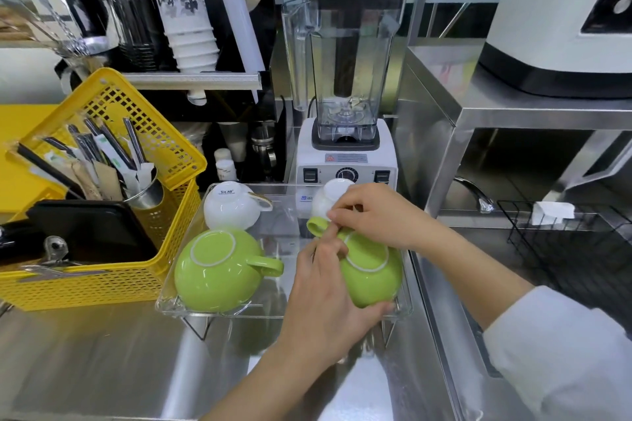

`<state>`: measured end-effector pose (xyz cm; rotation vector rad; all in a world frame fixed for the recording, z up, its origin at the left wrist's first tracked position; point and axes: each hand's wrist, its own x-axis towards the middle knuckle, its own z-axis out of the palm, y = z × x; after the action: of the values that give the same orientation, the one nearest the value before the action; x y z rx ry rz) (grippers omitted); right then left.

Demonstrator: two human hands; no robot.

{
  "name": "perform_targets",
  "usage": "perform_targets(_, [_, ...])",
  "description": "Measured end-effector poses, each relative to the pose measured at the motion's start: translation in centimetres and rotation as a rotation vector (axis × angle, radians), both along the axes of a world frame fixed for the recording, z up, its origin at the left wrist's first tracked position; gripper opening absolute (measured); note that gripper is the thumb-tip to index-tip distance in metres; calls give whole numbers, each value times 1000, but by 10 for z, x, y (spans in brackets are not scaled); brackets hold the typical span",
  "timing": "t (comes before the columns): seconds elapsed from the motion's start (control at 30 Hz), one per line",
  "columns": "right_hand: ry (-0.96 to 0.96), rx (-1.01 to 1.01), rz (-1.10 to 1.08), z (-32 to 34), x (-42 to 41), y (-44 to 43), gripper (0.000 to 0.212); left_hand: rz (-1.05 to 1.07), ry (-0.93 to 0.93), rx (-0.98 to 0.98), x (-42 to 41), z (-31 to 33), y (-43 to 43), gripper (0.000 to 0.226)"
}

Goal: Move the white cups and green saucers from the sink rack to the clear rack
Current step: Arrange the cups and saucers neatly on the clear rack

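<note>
The clear rack (178, 306) stands on the steel counter and holds four upturned cups. A white cup (231, 207) is at its back left and another white cup (330, 198) at its back right. A green cup (215, 270) lies front left, handle to the right. A second green cup (372, 278) sits front right, and both hands are on it. My left hand (323, 297) wraps its near side. My right hand (372, 215) pinches its handle from above. The black wire sink rack (564, 239) at the right looks bare of cups.
A yellow basket (113, 225) with cutlery and a black tray stands left of the clear rack. A blender (347, 113) stands right behind it. A steel shelf with a white machine (561, 27) rises to the right. Bare steel counter lies in front.
</note>
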<state>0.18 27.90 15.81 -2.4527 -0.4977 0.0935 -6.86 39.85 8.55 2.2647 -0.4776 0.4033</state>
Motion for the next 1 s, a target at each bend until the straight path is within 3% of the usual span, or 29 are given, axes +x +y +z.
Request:
perform_targets(0.1, [69,12,-28,8,5,12,48,-39,-65,30,2,2,4,72])
perform_targets(0.3, [191,110,-138,11,15,17,47,-124,-111,91,9,4,17,69])
perform_targets(0.5, [165,122,-175,7,11,15,36,-260,17,46,7,5,25,77])
perform_targets(0.67, [117,151,-244,4,9,10,48,-297,54,106,2,8,24,86])
perform_targets(0.83, [124,305,-340,1,4,5,48,-70,-48,188,-6,5,10,99])
perform_targets(1.0, [176,447,-464,-6,0,2,45,239,-15,210,-5,13,-4,108])
